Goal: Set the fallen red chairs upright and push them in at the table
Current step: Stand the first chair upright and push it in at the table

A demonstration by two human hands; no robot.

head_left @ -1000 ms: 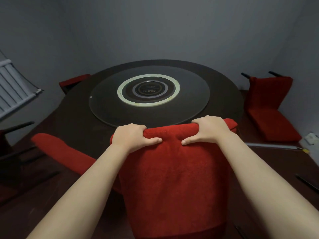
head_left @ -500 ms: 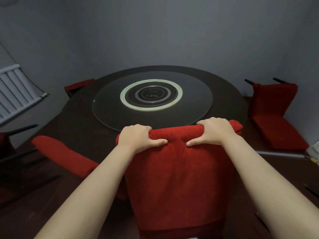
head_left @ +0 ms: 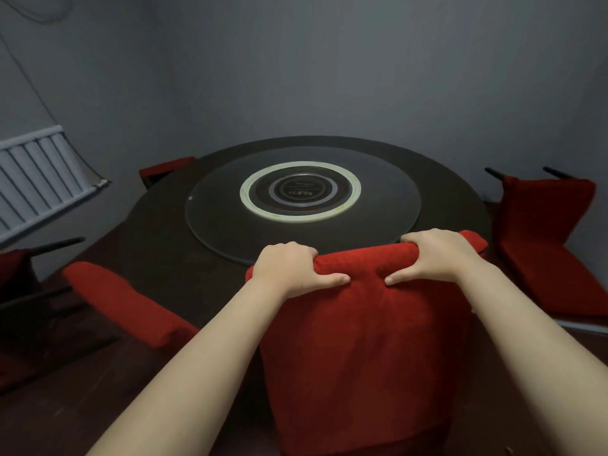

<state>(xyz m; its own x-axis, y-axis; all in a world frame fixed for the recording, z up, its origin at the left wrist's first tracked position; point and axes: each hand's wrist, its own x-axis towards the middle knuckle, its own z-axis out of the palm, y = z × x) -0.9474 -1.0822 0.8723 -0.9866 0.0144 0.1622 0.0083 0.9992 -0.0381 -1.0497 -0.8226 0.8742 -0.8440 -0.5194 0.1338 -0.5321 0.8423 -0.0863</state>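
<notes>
Both bare forearms reach forward from the bottom of the view to the top edge of the nearest red chair. The left hand is clamped on the left part of that backrest top. Its fingers are curled over the far side and its thumb lies along the near face, pointing right. The right hand grips the same edge further right in a mirrored hold, thumb pointing left. The two hands are apart, with bunched red fabric between the thumbs. This chair stands upright with its back towards the camera, at the near edge of the round dark table, and its top edge overlaps the table rim.

At the table's near-left edge is a second red chair, seen as a long padded piece lying aslant. How it stands cannot be told. Further left of the table, at the view's edge, a third red chair lies low with a dark leg sticking out sideways.

On the table lies a large glass turntable, and a pale ring shows at its centre. Inside the ring sits a dark round disc bearing writing too blurred to read.

Right of the table a fallen chair lies tipped on the floor, two dark legs pointing at the wall. Beyond the table's far-left rim, the red top of another chair shows. A white radiator hangs on the wall left of the table.
</notes>
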